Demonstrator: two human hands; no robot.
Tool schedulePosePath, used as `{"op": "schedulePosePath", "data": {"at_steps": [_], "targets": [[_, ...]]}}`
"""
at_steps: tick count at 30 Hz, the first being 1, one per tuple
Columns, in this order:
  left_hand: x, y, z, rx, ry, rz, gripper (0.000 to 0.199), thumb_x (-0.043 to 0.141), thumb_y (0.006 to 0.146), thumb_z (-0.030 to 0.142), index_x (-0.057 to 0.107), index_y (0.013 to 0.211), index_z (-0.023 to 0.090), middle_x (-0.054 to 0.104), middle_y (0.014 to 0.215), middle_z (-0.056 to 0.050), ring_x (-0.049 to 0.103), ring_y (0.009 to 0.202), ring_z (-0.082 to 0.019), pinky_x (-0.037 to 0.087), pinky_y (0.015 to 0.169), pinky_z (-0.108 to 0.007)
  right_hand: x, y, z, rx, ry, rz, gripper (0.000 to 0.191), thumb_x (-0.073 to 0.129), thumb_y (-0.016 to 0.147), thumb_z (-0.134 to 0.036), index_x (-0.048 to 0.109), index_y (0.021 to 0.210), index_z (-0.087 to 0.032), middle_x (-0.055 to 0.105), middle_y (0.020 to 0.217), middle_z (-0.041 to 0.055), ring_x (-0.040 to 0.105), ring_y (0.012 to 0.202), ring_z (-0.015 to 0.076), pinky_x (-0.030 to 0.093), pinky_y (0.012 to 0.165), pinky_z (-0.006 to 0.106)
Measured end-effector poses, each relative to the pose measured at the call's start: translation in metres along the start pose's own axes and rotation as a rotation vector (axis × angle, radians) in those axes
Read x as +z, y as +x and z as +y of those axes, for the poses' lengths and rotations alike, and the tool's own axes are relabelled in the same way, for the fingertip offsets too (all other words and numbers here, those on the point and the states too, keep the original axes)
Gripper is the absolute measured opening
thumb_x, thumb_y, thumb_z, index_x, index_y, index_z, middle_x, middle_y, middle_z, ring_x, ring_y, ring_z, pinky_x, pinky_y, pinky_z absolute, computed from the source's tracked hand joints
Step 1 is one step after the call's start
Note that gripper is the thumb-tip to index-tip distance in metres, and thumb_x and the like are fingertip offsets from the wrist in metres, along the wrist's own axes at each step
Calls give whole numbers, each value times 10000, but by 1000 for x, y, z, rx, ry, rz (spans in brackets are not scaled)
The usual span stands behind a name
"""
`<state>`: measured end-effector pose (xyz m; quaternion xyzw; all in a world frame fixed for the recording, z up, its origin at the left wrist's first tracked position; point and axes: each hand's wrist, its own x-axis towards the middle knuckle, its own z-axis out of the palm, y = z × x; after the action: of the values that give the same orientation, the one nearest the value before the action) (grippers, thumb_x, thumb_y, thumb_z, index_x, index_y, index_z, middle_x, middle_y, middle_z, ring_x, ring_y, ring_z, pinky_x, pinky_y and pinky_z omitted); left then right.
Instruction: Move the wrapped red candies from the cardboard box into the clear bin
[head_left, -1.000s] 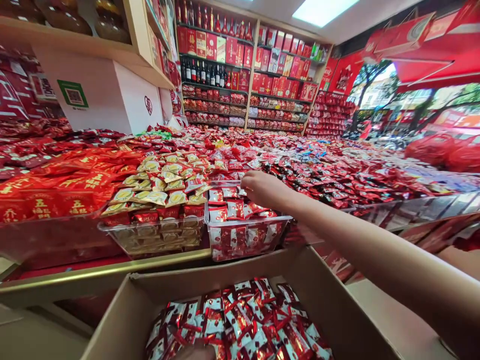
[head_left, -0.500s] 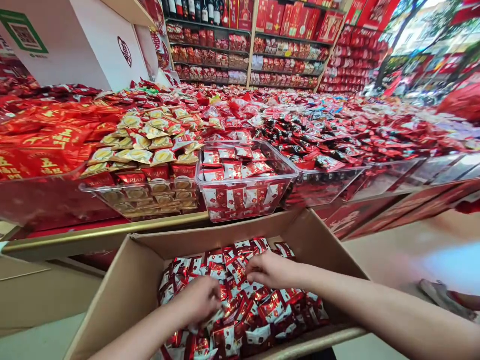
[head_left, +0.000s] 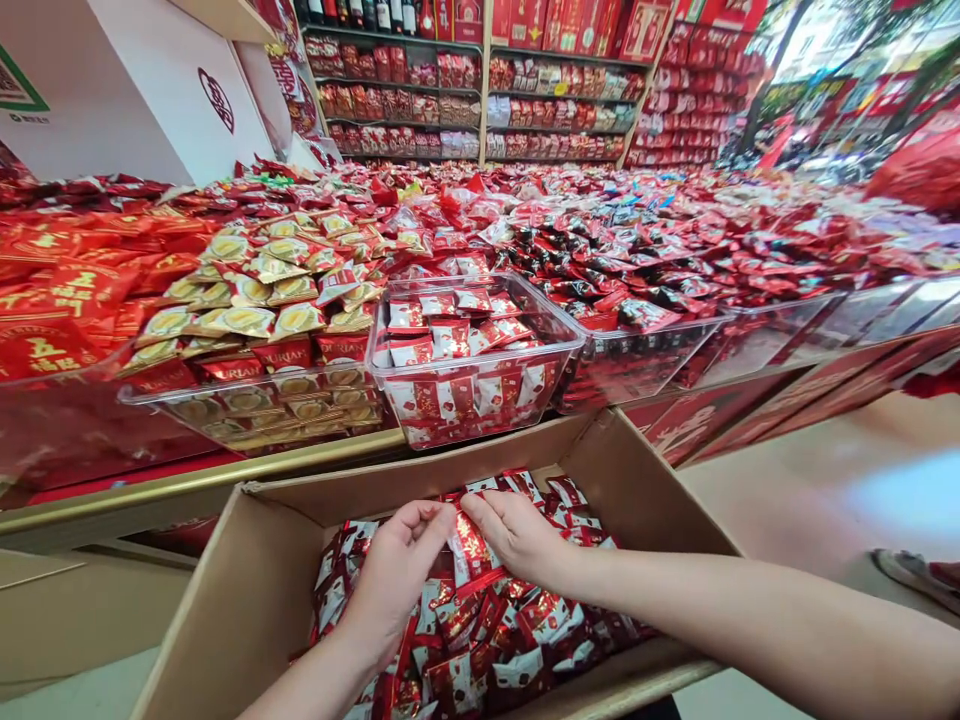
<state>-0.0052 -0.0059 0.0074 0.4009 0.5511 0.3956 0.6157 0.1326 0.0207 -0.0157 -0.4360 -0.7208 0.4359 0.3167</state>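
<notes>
Over an open cardboard box [head_left: 277,545], my left hand [head_left: 397,560] is closed, its thumb and fingertips pinching the left edge of a small red-and-white candy packet [head_left: 470,552]. On the packet's right side my right hand [head_left: 517,535] is closed too, thumb against it and fingers curled. Whether more than one packet is between the hands, I cannot tell. Beneath them, many loose candy packets [head_left: 517,670] of the same kind fill the box.
Just beyond the box, a clear plastic bin [head_left: 480,355] holds rows of like packets. Durian sweets [head_left: 255,310] fill the bin to its left, dark-and-red packets [head_left: 622,280] the one to its right. Stocked shelves [head_left: 484,90] stand behind. Someone's shoe [head_left: 911,575] shows on the floor at right.
My hands have come up from among the loose packets and drawn together, now with a packet between them. The view has shifted slightly to the right.
</notes>
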Motion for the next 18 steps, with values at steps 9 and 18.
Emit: {"op": "schedulePosePath", "data": {"at_steps": [9, 18], "targets": [[3, -3, -5, -212, -195, -155, 235, 671, 598, 343, 553, 701, 167, 572, 549, 46, 578, 486, -102, 447, 464, -189, -10, 0, -1, 5, -106, 42, 394, 231, 846, -412, 318, 555, -162, 315, 524, -34, 287, 496, 64, 245, 473, 189], [-2, -8, 15, -337, -433, -203, 264, 554, 713, 391, 568, 835, 157, 669, 743, -57, 635, 649, -165, 467, 587, -242, -26, -1, -9, -395, -432, 29, 374, 223, 866, -379, 531, 838, -170, 514, 681, 21, 453, 606, 83, 337, 549, 175]]}}
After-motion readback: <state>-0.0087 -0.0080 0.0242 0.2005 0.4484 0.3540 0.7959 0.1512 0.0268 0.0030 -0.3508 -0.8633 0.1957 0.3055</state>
